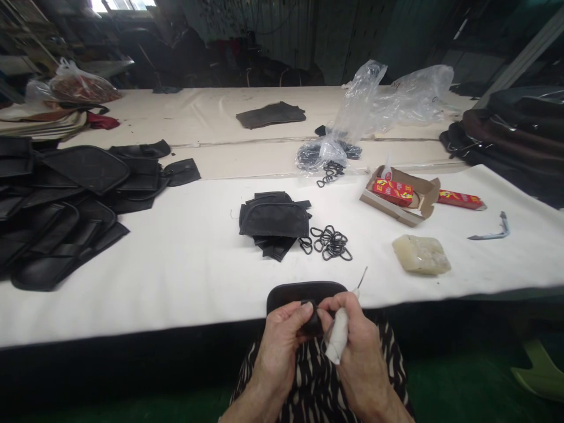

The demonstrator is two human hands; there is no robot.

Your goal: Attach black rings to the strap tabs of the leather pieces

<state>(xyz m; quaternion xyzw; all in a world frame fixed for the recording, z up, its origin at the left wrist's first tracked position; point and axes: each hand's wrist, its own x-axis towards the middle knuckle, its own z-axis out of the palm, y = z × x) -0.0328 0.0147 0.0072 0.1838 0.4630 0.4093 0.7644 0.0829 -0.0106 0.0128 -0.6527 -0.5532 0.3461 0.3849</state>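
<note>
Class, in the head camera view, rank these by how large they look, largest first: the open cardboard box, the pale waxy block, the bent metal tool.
1. Open cardboard box
2. Pale waxy block
3. Bent metal tool

The block sits nearer the camera than the box, so their true sizes are less certain.

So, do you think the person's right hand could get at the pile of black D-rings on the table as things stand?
Probably yes. Nothing lies between the right hand and the D-rings on the table cover, though the hand holds a white-wrapped awl and would likely have to put it down first.
</note>
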